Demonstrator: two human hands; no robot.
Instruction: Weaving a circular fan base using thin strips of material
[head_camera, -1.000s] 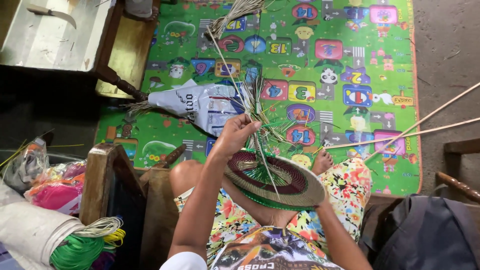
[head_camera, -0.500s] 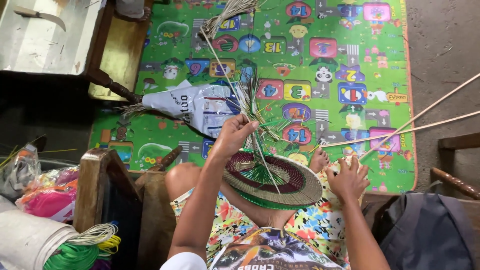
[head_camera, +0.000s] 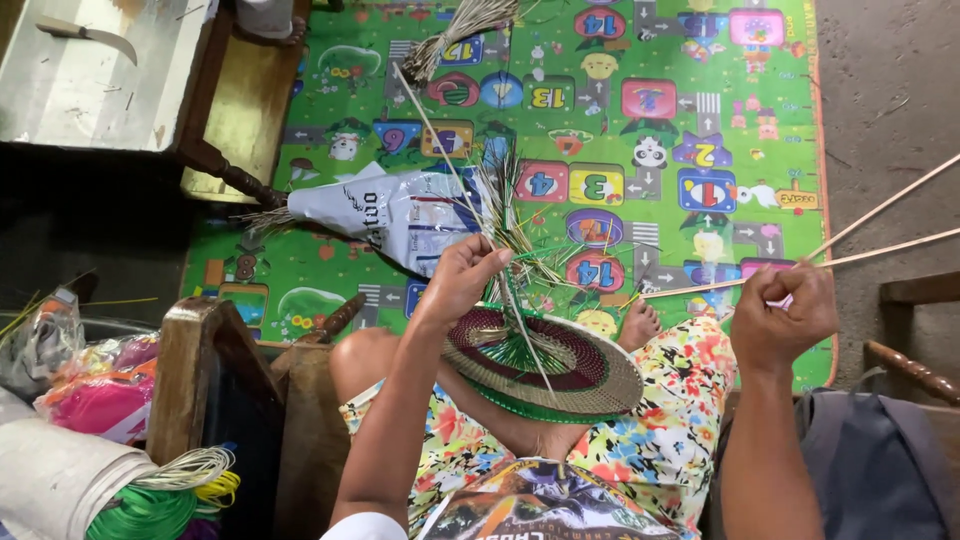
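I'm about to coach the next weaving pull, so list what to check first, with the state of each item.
1. Left hand pinching the loose straw strands above the work: ok.
2. Round woven piece resting steadily on the lap: ok, tilted slightly.
3. Right hand closed around a thin strand drawn out to the side: ok; the strand itself is too thin to trace.
4. Strand taut between right hand and woven piece: cannot tell.
5. Long pale sticks clear of the right hand: not ok, they cross close beside it.
6. Spare straw bundle on the play mat: ok.
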